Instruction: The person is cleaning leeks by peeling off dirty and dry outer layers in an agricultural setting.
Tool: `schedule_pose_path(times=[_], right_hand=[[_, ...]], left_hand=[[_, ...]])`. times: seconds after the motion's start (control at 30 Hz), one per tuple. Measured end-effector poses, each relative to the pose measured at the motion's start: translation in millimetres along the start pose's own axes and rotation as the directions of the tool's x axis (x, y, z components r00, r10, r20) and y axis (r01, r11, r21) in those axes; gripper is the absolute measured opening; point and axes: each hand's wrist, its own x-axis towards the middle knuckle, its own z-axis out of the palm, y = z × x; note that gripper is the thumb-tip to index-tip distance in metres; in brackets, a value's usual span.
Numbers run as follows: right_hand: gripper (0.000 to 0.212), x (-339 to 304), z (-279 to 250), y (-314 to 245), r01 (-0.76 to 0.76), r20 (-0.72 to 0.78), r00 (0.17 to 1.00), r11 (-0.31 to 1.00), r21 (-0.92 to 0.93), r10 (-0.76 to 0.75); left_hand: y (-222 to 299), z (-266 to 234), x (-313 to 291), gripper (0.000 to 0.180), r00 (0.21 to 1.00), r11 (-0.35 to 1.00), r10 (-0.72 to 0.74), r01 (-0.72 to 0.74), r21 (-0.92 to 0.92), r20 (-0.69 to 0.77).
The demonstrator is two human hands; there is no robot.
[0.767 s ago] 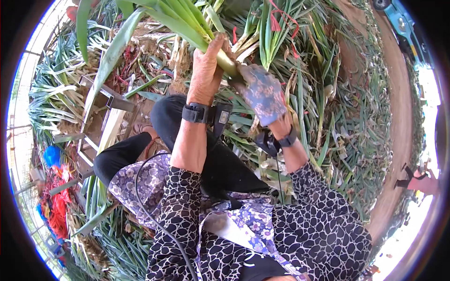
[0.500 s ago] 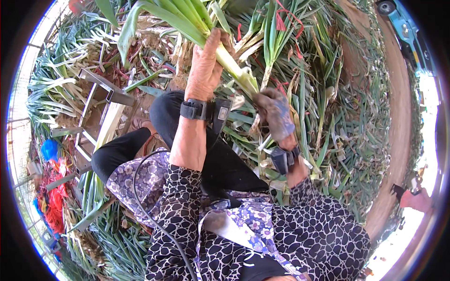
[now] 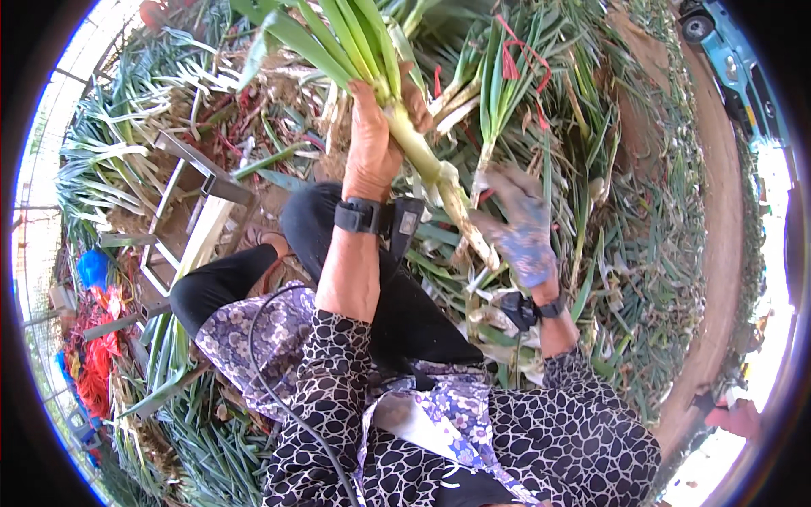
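Observation:
My bare left hand [image 3: 372, 156] is wrapped round the pale stem of a large green onion [image 3: 411, 139], just below its green leaves. The leaves fan out past my fingers, and the lower stem slants down to the right, ending in a yellowish, ragged tip. My right hand [image 3: 524, 224], in a dirty patterned glove, is beside that lower end. Its fingers are spread and somewhat blurred, and no held object shows in it. Both wrists wear dark straps with small boxes.
A metal frame [image 3: 207, 173] stands left of my knees. Piled green onions [image 3: 106, 173] lie beyond it, and red ties [image 3: 103, 363] are heaped at far left. Leaf litter [image 3: 634, 270] covers the ground at right, beside a dirt path [image 3: 720, 220]. A blue vehicle [image 3: 733, 63] is at upper right.
My right hand has come off the stem, moved right and slightly down, and opened. The lower stem it covered is exposed. My left hand and the onion have shifted slightly down.

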Motion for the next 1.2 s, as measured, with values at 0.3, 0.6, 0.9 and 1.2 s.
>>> schedule_pose_path(times=[0.3,0.6,0.9,1.2], right_hand=[[0.027,-36.7,50.4,22.9,0.349,0.458,0.844,0.934,-0.075,-0.278],[0.031,-249.6,-19.2,44.9,-0.107,0.834,0.474,0.958,-0.264,0.283],[0.038,2.2,5.9,12.6,-0.269,0.21,0.95,0.948,0.171,0.231],[0.042,25.4,42.3,30.2,-0.615,0.634,0.734,0.633,0.47,0.243]], left_hand=[[5.0,-15.0,1.3,0.087,0.995,0.98,0.077,-0.065,0.187,-0.062],[19.2,13.1,-2.8,0.036,0.986,0.995,0.003,-0.019,-0.095,-0.165],[1.2,-9.2,3.0,0.066,0.994,0.987,0.062,-0.046,-0.154,0.094],[1.3,-16.8,5.9,0.063,0.984,0.957,0.064,-0.012,-0.289,0.169]])
